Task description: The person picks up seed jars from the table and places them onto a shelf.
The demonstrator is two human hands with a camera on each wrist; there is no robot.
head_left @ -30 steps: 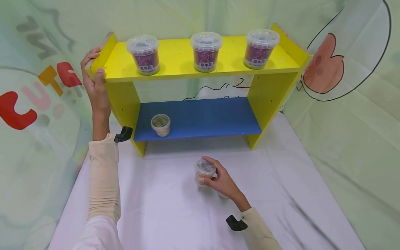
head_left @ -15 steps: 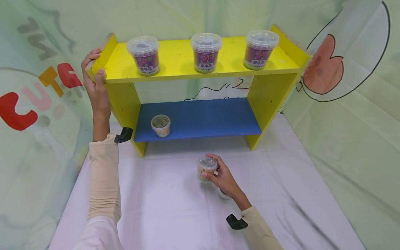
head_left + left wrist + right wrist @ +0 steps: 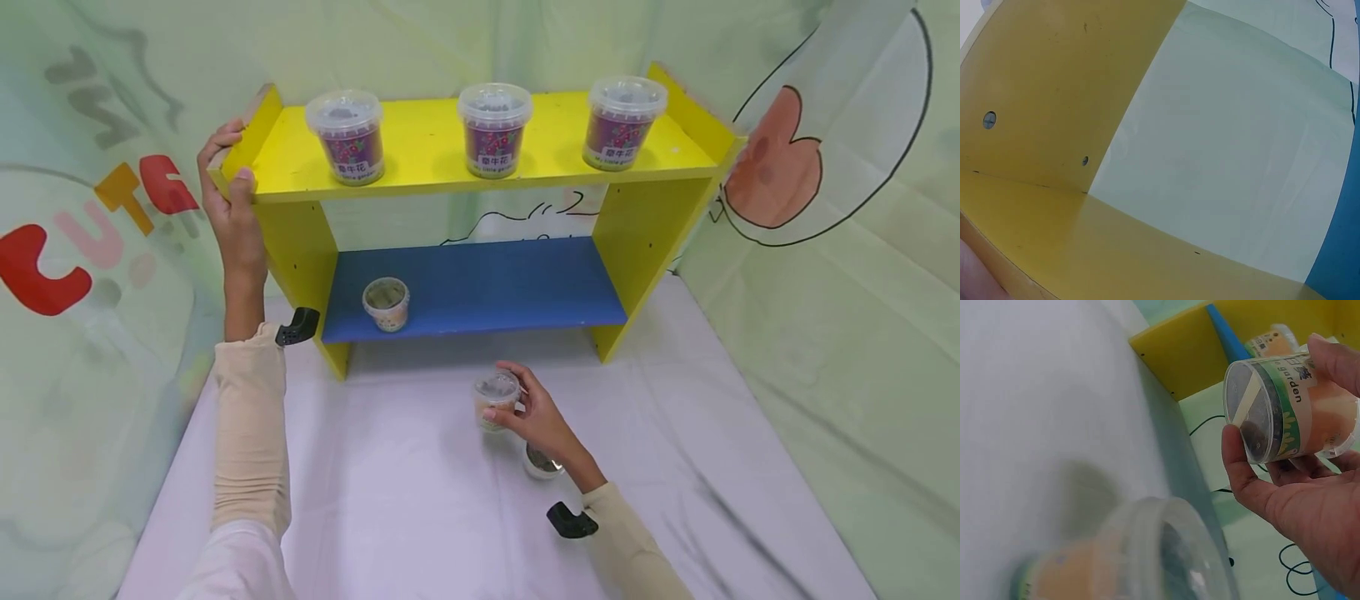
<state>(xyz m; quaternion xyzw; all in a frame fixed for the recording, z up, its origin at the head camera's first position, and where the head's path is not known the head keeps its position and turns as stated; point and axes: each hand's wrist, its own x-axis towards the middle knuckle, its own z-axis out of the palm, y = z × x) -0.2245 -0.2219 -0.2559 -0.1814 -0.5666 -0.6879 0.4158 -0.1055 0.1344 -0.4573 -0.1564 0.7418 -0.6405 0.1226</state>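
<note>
My left hand (image 3: 238, 223) grips the top left corner of a yellow shelf unit (image 3: 660, 233), thumb on the front and fingers behind the side board. In the left wrist view only a blurred bit of the thumb (image 3: 975, 275) shows at the corner. My right hand (image 3: 546, 423) holds a small lidded plastic tub (image 3: 495, 402) over the white cloth, in front of the shelf. Its orange and green label and dark contents show in the right wrist view, where fingers and thumb are curled about the tub (image 3: 1300, 409). A second tub (image 3: 542, 463) stands on the cloth, partly covered by my right wrist.
Three larger purple-labelled tubs, left (image 3: 351, 150), middle (image 3: 495, 142) and right (image 3: 621, 133), stand along the yellow top board. One small tub (image 3: 387, 307) stands at the left of the blue lower board (image 3: 495, 287). Printed cloth walls (image 3: 840, 333) enclose both sides and the back.
My right hand has moved slightly away from me with the tub, toward the shelf, and more of the second tub now shows below the wrist. The left hand keeps its grip.
</note>
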